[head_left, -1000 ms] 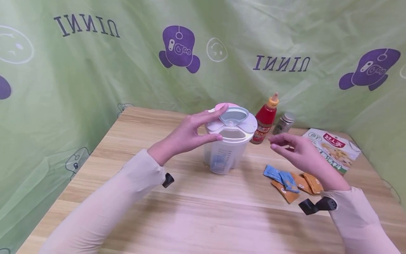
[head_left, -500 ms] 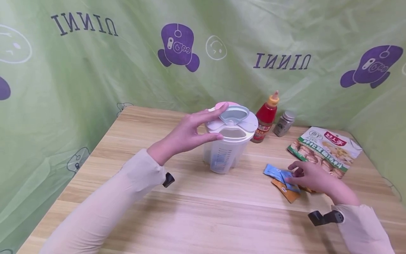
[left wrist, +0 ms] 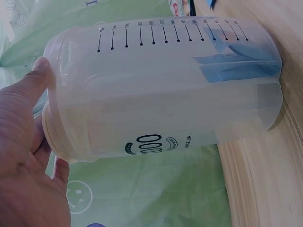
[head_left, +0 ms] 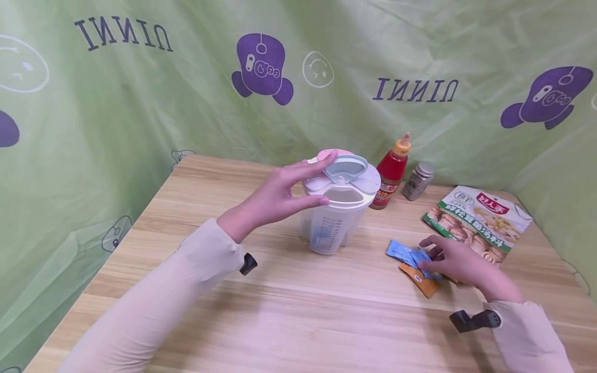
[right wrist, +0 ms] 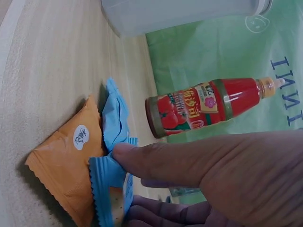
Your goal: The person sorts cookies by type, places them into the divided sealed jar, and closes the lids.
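A clear plastic storage container (head_left: pixel 333 228) with a pale multi-flap lid stands upright on the table. Its grey-blue flap (head_left: pixel 347 167) is raised over an opening facing me. My left hand (head_left: pixel 282 194) holds the lid, thumb on the near rim and fingers toward the far side. Blue packets (left wrist: pixel 241 61) show through its wall in the left wrist view. To the right, my right hand (head_left: pixel 454 261) pinches a blue packet (right wrist: pixel 109 175) between thumb and fingers. Another blue packet (right wrist: pixel 115 116) and an orange packet (right wrist: pixel 71 156) lie against it; the hand hides other packets.
Behind the packets stand a red sauce bottle (head_left: pixel 391 173) with a yellow cap and a small spice jar (head_left: pixel 417 181). A printed food pouch (head_left: pixel 480 220) lies flat just beyond my right hand. Green patterned cloth (head_left: pixel 196 77) hangs along the table's back edge.
My right hand has moved down and toward me, from near the sauce bottle onto the packets, where it takes hold of a blue one. My left hand stays on the container's lid.
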The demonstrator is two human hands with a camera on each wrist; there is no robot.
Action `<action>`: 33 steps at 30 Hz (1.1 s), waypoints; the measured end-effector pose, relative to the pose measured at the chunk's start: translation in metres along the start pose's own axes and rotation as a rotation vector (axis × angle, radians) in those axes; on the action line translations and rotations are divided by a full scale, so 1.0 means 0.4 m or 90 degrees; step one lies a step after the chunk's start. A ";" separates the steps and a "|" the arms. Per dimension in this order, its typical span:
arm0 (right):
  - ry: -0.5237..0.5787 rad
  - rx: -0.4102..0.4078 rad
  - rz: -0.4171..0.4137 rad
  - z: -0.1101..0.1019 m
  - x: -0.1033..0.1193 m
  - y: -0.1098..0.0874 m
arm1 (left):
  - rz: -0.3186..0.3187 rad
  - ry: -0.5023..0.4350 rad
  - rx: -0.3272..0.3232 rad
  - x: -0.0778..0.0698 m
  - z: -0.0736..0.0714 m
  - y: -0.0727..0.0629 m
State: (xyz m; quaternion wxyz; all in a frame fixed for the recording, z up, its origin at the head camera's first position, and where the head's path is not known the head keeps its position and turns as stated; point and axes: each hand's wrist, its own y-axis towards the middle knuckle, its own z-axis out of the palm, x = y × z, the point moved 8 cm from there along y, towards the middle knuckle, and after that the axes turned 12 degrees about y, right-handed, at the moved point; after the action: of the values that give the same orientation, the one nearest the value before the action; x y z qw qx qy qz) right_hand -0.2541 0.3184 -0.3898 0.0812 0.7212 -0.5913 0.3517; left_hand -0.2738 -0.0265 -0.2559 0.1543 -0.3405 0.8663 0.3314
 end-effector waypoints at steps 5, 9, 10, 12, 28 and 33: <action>0.016 -0.004 0.000 0.004 0.004 0.001 | -0.010 0.005 0.004 0.002 -0.001 -0.002; 0.013 -0.010 -0.004 0.006 0.004 0.005 | -0.007 0.001 0.003 0.003 0.000 -0.003; 0.011 -0.012 -0.007 0.006 0.005 0.005 | -0.006 0.002 0.002 0.003 0.000 -0.003; 0.012 -0.012 -0.006 0.007 0.005 0.007 | -0.004 0.001 0.001 0.003 -0.001 -0.004; 0.028 -0.035 -0.014 0.009 0.015 0.015 | 0.003 0.006 -0.001 -0.001 -0.001 0.000; 0.019 -0.036 -0.016 0.008 0.019 0.016 | 0.003 0.006 -0.002 -0.001 -0.001 0.000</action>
State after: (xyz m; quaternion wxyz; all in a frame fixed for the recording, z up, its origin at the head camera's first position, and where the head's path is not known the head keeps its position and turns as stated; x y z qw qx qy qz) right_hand -0.2583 0.3087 -0.3896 0.1145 0.7209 -0.5904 0.3444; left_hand -0.2734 -0.0266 -0.2555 0.1489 -0.3406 0.8672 0.3315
